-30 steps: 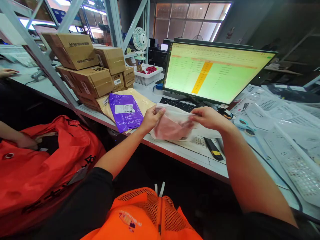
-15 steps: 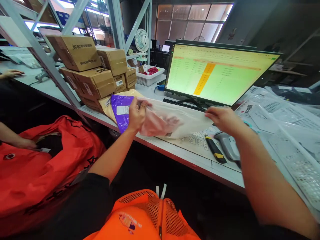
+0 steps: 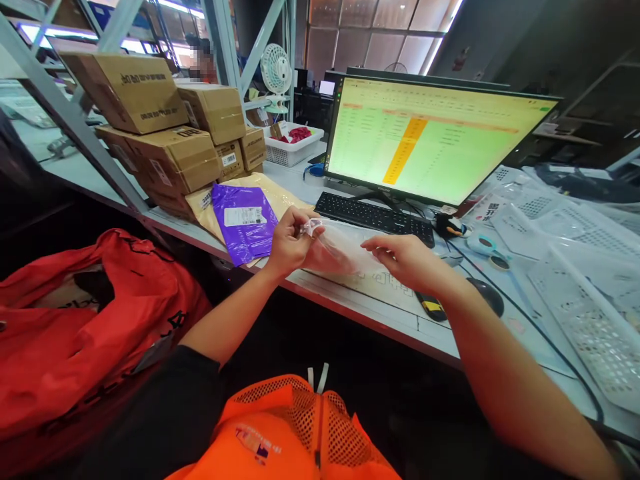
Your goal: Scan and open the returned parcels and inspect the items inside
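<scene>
A translucent plastic bag [image 3: 337, 257] with something pinkish inside is held low over the front of the desk. My left hand [image 3: 291, 243] is closed on its bunched left end, thumb on top. At the bag's right side is my right hand [image 3: 407, 260], fingers loosely bent and apart; whether the fingertips touch the plastic is unclear. Left of my left hand lies a purple mailing bag [image 3: 245, 237] with a white label, on top of a yellowish padded envelope [image 3: 283, 193]. A black and yellow utility knife [image 3: 431, 308] lies partly hidden under my right forearm.
Behind the bag stand a black keyboard [image 3: 350, 208] and a monitor [image 3: 435, 143]. Cardboard boxes [image 3: 170, 157] are stacked at left, beside a white basket [image 3: 295, 150]. Tape rolls [image 3: 483, 245], a mouse [image 3: 487, 295] and plastic-wrapped packs lie right. A red sack [image 3: 150, 300] stands on the left.
The bag, stretched flat between both hands before, now looks shorter and bunched at my left hand. My right hand has come left and its fingers have loosened. The other person's hands have left view.
</scene>
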`<control>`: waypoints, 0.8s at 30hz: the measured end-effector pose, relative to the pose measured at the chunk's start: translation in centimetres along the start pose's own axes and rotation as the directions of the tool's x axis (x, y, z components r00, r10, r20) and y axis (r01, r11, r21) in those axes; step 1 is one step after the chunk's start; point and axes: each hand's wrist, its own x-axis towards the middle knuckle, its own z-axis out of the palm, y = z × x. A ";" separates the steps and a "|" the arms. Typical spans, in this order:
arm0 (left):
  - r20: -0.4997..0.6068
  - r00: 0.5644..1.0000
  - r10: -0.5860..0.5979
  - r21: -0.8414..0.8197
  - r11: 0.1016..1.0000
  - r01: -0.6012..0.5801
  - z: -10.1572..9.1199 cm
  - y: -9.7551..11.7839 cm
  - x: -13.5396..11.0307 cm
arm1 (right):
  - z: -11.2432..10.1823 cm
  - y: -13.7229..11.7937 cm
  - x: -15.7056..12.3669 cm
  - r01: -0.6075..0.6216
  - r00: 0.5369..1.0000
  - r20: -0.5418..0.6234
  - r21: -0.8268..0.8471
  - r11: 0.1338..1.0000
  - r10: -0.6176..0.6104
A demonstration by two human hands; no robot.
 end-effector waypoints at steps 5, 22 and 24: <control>0.013 0.999 -0.034 -0.010 0.999 0.034 0.1 -0.1 -0.3 | 1.6 1.9 2.5 0.026 0.965 0.262 0.011 1.000 -0.028; 0.056 0.995 -0.082 0.119 0.990 0.075 0.5 -1.7 1.5 | 9.6 2.0 4.9 -0.043 0.973 0.229 0.261 0.964 -0.019; 0.091 0.994 -0.052 0.197 0.980 0.033 0.0 -1.4 2.5 | 9.8 1.4 4.9 -0.051 0.981 0.192 0.252 0.966 0.002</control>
